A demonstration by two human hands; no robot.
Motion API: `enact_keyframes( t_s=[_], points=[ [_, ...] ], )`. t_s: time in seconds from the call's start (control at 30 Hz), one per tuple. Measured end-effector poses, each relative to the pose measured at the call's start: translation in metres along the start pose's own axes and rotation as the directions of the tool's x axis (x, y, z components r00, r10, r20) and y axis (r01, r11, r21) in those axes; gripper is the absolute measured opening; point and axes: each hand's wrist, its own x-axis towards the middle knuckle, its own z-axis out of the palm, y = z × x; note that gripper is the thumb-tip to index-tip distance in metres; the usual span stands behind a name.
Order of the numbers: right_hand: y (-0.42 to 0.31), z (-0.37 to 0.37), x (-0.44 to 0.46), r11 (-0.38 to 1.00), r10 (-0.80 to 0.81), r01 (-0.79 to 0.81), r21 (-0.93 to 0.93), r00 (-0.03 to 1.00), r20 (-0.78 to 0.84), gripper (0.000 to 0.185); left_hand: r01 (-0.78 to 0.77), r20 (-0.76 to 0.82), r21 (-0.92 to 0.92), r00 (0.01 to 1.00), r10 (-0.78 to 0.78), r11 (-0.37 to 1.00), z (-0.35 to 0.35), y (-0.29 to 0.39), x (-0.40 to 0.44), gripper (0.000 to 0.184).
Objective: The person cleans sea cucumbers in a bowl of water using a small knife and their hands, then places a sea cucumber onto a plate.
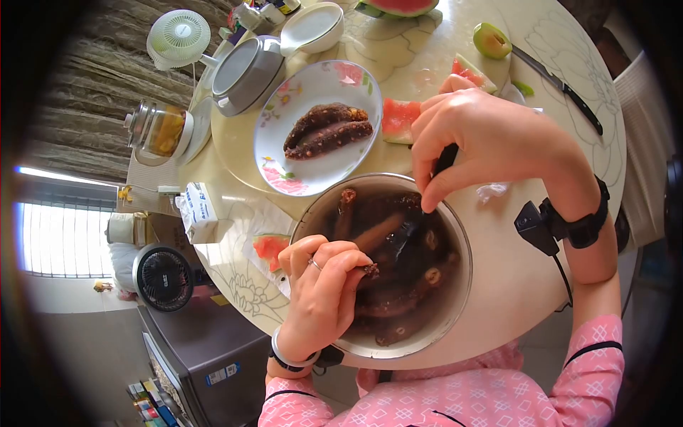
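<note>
One dark-brown lump [371, 271] is resting in clamped fingers of the left hand [324, 277], toward nine o'clock over a round metal pot [466, 292]; the right hand [477, 132] is clasping a black object [445, 158]. Light pinching is probably preventing crumbling.

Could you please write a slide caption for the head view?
The left hand pinches a dark piece and the right hand a black object over a pot of dark liquid.

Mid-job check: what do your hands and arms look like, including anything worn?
Left hand: thin ring, pale bangle, black wristband. Right hand: bare fingers, black wrist strap, boxy black device, dangling black cable. Both sleeves: pink, white diamond-like pattern, black trim.
</note>
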Motion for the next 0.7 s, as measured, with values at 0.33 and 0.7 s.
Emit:
enact_keyframes(
  t_s=[0.33, 0.7],
  points=[
    [-0.020, 0.018, -0.003, 0.965, -0.243, 0.226, -0.130, 0.961, -0.129, 0.019, 0.016, 0.014, -0.008, 1.000, -0.015, 1.000, 0.000, 0.002, 0.001, 0.026],
    [-0.012, 0.023, 0.006, 0.972, -0.233, 0.227, -0.054, 0.959, -0.164, 0.025, -0.006, 0.009, -0.029, 1.000, 0.006, 1.000, -0.001, 0.000, 0.000, 0.028]
  ],
)
